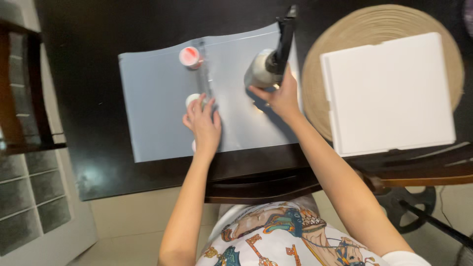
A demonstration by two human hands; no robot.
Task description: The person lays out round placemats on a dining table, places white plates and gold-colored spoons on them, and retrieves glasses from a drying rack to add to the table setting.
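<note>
Right hand (282, 97) is closed around a white jar (259, 71) near the sheet's right edge, beneath a black stand (285, 34). Left hand (203, 124) rests fingers-spread on a small white pot (192, 100). On the far side of the grey sheet (157, 98) stands a red-lidded pot (189, 56), lid on. A white board (389, 93) lies untouched at right.

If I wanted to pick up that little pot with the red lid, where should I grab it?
Probably from above, fingers around the round sides just under the red lid. The little pot stands upright on the grey sheet, apart from both hands, with open space around it.
</note>
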